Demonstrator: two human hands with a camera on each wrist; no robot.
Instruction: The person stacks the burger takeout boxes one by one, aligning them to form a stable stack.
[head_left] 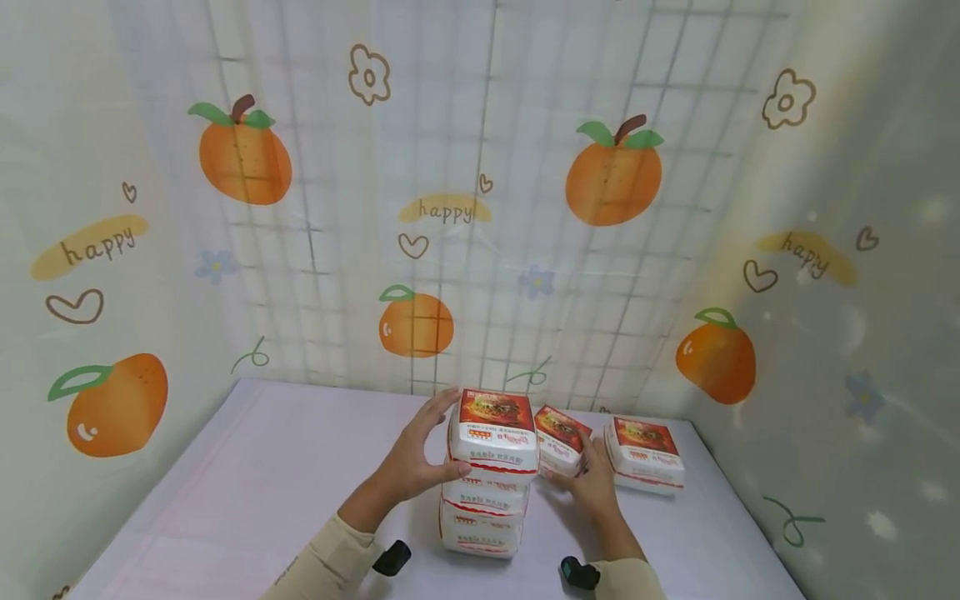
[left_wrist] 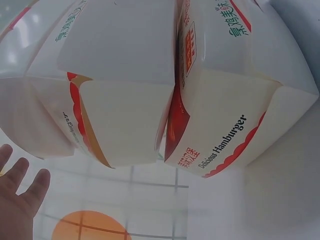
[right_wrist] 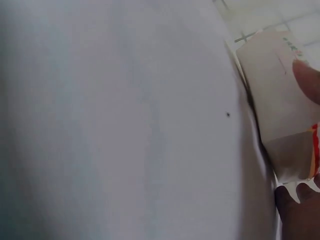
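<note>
Three white burger boxes with red printed lids stand stacked; the top burger box (head_left: pixel 495 433) rests on the middle box (head_left: pixel 491 496) and the bottom box (head_left: pixel 482 529). My left hand (head_left: pixel 412 458) is spread around the left side of the top box, thumb at its front lower edge. Its fingers (left_wrist: pixel 35 192) look straight in the left wrist view, beside that box. My right hand (head_left: pixel 596 492) grips another burger box (head_left: pixel 558 442), which sits tilted on the table just right of the stack. In the right wrist view, its thumb (right_wrist: pixel 307 82) lies on that box.
One more burger box (head_left: pixel 645 454) stands on the table at the right. The white-covered table (head_left: pixel 300 467) ends at a curtain (head_left: pixel 337 208) printed with oranges, with a wire grid behind it. Side curtains hang at left and right.
</note>
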